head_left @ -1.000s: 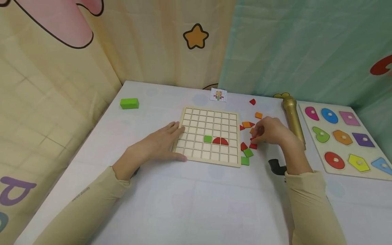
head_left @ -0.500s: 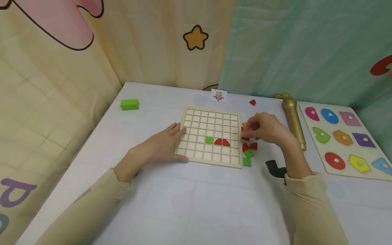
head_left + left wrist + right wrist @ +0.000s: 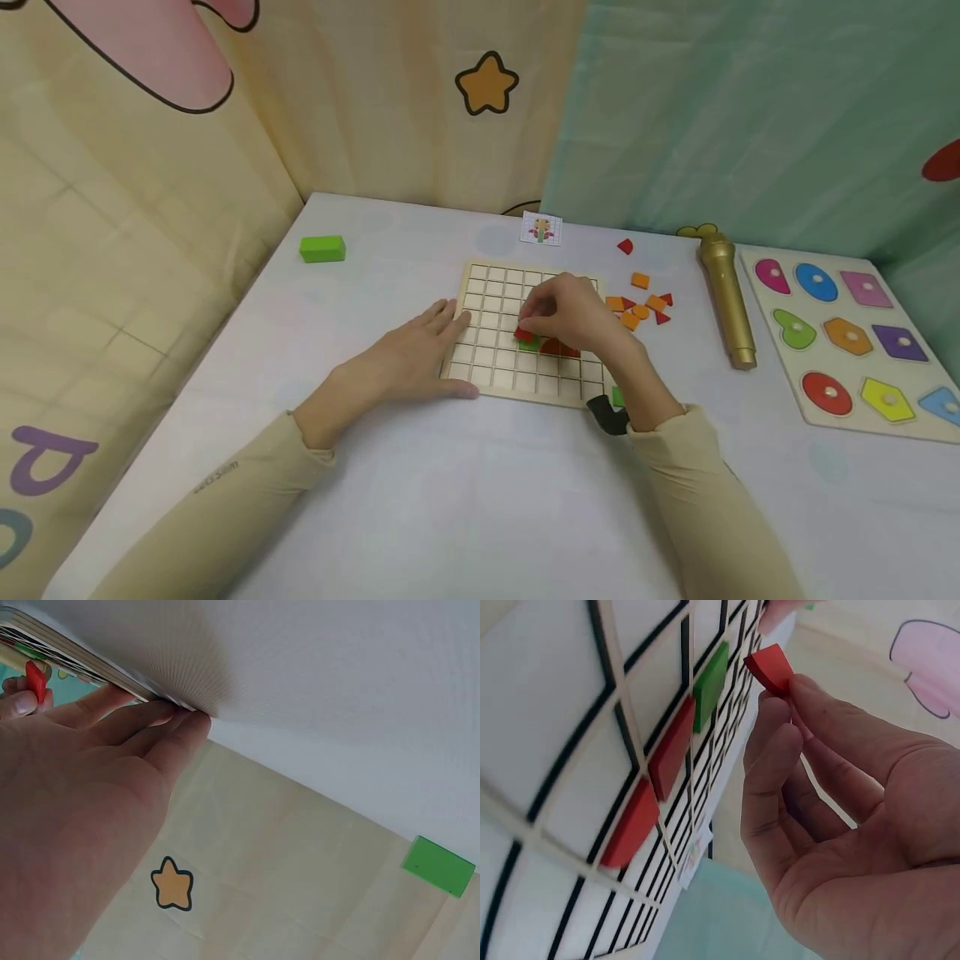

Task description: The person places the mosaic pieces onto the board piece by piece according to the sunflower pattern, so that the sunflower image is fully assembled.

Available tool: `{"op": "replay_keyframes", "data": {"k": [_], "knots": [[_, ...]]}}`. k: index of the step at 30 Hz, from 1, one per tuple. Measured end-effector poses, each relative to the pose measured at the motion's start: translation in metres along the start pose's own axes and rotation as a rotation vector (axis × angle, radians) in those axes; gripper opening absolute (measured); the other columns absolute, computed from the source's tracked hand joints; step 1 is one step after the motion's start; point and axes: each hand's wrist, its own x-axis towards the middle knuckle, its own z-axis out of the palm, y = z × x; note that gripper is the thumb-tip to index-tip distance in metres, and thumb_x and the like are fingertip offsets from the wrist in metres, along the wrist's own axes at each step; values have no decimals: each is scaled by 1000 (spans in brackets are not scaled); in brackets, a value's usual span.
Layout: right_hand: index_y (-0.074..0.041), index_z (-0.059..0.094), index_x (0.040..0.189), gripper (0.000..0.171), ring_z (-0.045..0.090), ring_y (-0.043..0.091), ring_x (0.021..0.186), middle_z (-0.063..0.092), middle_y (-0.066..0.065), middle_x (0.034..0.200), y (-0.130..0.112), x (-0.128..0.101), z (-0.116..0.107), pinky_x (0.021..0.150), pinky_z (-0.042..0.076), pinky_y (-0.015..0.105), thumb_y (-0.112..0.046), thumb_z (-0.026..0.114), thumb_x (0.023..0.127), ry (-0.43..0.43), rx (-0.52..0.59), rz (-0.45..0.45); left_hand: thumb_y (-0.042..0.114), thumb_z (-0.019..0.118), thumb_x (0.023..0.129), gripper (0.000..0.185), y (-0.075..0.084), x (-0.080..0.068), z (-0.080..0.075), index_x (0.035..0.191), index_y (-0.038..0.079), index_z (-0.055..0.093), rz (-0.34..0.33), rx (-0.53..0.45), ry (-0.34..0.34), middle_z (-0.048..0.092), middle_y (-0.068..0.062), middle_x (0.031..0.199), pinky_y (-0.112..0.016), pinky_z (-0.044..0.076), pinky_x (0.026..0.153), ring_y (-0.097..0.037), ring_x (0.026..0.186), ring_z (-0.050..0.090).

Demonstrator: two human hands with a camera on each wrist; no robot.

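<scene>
My right hand [image 3: 573,312] pinches a small red tile with a curved edge [image 3: 771,669] between thumb and fingertips, over the wooden grid board [image 3: 487,379]. A green square tile [image 3: 711,686] lies in the grid just under it. Beside the green one, two red quarter-circle tiles [image 3: 634,825] fill adjoining cells, partly shaded by the right hand in the head view. My left hand [image 3: 405,354] rests at the board's left edge, its fingers extended along the frame and its thumb at the near left corner.
Loose orange and red tiles [image 3: 640,281] lie right of the board. A picture card [image 3: 541,228] is behind it, a green block [image 3: 322,248] at the far left. A gold microphone [image 3: 727,300] and a knobbed shape puzzle [image 3: 817,400] stand to the right.
The right hand has picked up a red tile from the loose pieces on the right and carried it left over the board. The left hand has stayed at the board's edge.
</scene>
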Motion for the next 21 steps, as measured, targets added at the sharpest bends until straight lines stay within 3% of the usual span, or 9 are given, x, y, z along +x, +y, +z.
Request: {"op": "replay_keyframes", "data": {"k": [12,21], "knots": [[-8,81,94,4,60,21,81,72,4,85,-13,8,25,73,53,30,-12,81,94,13,-64,-57,78,63,90,117,1,0,-2,169,7,16,6,20,-3,8,-22,176,-52,21,131,-36,165,6],[-9,78,101,8,62,25,88,72,6,92,-5,-6,4,80,55,35,-16,78,97,46,-60,-19,77,63,90,116,2,-1,-3,170,7,15,-9,13,-16,7,-21,176,-52,21,131,-35,165,5]]}}
